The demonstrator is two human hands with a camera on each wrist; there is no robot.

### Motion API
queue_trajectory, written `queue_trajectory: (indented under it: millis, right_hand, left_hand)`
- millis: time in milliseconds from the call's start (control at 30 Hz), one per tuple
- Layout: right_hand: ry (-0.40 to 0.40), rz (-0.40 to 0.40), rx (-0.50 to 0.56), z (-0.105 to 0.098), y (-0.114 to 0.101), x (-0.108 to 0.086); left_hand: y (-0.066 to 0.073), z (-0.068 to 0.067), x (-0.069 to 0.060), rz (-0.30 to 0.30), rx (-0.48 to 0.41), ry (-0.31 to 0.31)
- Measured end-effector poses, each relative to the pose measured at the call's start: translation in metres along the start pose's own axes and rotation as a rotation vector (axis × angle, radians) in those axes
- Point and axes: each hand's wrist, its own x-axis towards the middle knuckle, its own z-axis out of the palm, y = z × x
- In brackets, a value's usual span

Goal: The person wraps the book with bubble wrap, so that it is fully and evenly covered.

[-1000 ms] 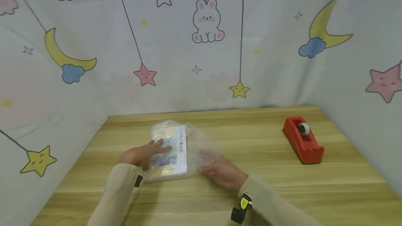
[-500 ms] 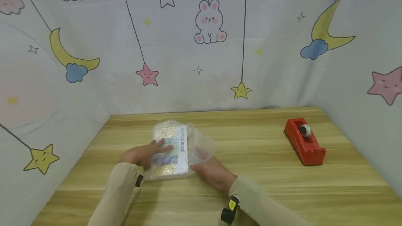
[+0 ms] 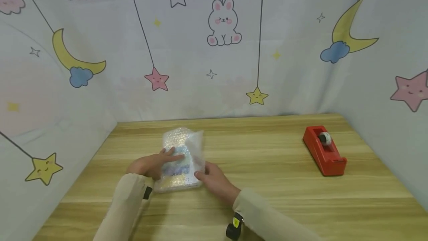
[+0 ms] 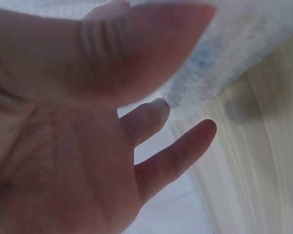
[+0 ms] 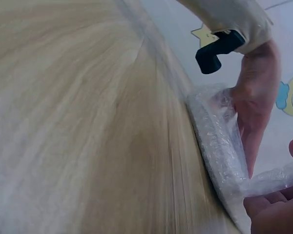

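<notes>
A book [image 3: 177, 170] with a blue and yellow cover lies in bubble wrap [image 3: 178, 134] left of the table's middle. My left hand [image 3: 150, 163] rests on the wrapped book from its left side, fingers spread; its thumb and palm fill much of the left wrist view. At the book's right edge, my right hand [image 3: 215, 181] pinches the loose flap of bubble wrap, which is folded up over the book's white strip. In the right wrist view that flap [image 5: 278, 179] passes between the thumb and fingers. Its folded part hides the printing on the strip.
A red tape dispenser [image 3: 324, 153] with a small roll of tape stands at the right of the wooden table [image 3: 267, 151]. A white curtain [image 3: 187, 47] printed with stars, moons and rabbits encloses the back and sides.
My right hand has moved left, bringing the bubble wrap flap from flat at the right up and over the book's right side. The left hand has stayed on the book.
</notes>
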Motion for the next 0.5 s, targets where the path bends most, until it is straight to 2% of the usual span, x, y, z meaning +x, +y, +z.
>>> queue_trajectory:
  millis: [167,233,300,367,400,467,500]
  right_hand:
    - [-0.048,-0.043,-0.228,0.007,-0.006,-0.003]
    - [-0.088,-0.061,-0.3,0.011,-0.008,-0.004]
    - [-0.132,-0.073,-0.344,0.014,-0.01,-0.003]
    - [-0.164,-0.078,-0.37,0.016,-0.012,-0.003]
    - [-0.173,-0.078,-0.384,0.017,-0.013,-0.002]
    - [-0.18,-0.076,-0.419,0.018,-0.014,-0.001]
    - [-0.183,-0.08,-0.443,0.019,-0.015,-0.001]
  left_hand:
    - [-0.001,-0.003,-0.003,0.048,-0.002,0.01]
    - [-0.003,-0.004,-0.004,0.033,-0.013,0.029]
    - [-0.005,-0.004,-0.007,-0.004,-0.061,0.057]
    - [-0.01,-0.003,-0.008,-0.034,-0.209,0.077]
    - [-0.012,-0.002,-0.009,-0.051,-0.31,0.085]
    - [-0.016,0.0,-0.011,-0.058,-0.503,0.092]
    - [-0.018,0.001,-0.011,-0.049,-0.569,0.094]
